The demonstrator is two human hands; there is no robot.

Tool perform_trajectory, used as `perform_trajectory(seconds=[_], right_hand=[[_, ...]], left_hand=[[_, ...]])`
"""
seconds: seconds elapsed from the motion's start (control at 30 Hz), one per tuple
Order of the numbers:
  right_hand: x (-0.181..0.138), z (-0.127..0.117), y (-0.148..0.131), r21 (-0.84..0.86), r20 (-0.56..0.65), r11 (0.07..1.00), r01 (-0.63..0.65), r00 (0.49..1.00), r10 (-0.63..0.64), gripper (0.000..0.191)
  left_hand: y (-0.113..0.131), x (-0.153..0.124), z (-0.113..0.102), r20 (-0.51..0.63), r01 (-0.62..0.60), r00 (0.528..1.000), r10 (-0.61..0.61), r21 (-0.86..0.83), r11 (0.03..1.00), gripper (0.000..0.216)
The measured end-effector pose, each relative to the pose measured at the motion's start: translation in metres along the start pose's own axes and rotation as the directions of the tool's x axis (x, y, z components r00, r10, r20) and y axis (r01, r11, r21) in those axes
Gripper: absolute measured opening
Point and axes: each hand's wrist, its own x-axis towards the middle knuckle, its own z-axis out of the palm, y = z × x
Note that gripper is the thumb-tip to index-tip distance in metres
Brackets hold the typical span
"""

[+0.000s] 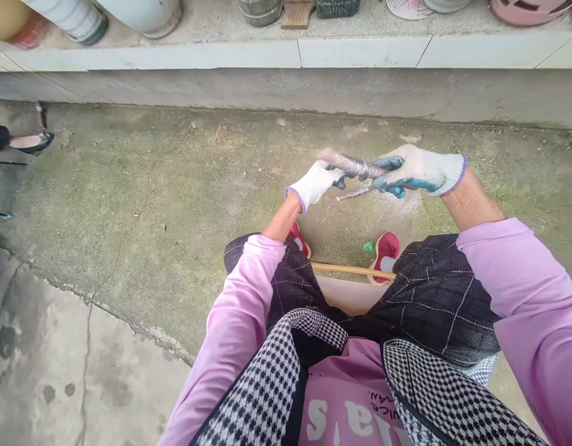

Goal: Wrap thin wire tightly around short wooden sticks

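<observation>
Both my hands wear white knit gloves with blue-coated palms. My left hand (316, 181) is closed around the near end of a grey, dusty rod-like object (355, 166), blurred by motion. My right hand (413, 170) grips the same object from the right, fingers wrapped round it. A thinner grey stick (355, 194) pokes out just below, between the two hands. I am seated, with my red shoes (385, 251) on the concrete ground beneath the hands.
A thin wooden stick (351, 269) lies across my lap edge. A small green scrap (368, 246) lies between my shoes. A concrete step (286, 56) with pots and containers runs along the back. Another person's foot in a black shoe (35, 142) is at far left.
</observation>
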Motion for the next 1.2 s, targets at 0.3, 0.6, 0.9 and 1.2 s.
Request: perform_trajectory(seconds=[0.3,0.6,0.9,1.2], right_hand=[[0.024,0.017,0.005,0.067,-0.268,0.997,0.05,0.963,-0.03,0.047],[0.027,0.007,-0.014,0.203,-0.552,0.976,0.085,0.833,0.043,0.024],[0.021,-0.025,0.001,-0.598,-0.494,0.675,-0.432,0.862,0.114,0.011],[0.016,-0.004,0.016,-0.561,-0.061,0.775,-0.291,0.948,0.311,0.027]], left_hand=[[0.019,-0.02,0.009,0.105,-0.053,0.994,0.036,0.157,0.986,0.013],[0.013,-0.028,0.025,0.203,-0.053,0.979,-0.005,0.28,0.959,0.02],[0.013,-0.024,0.003,0.199,-0.088,0.979,0.035,0.261,0.961,0.018],[0.026,-0.021,-0.014,-0.033,-0.047,0.998,0.052,0.156,0.987,0.012]])
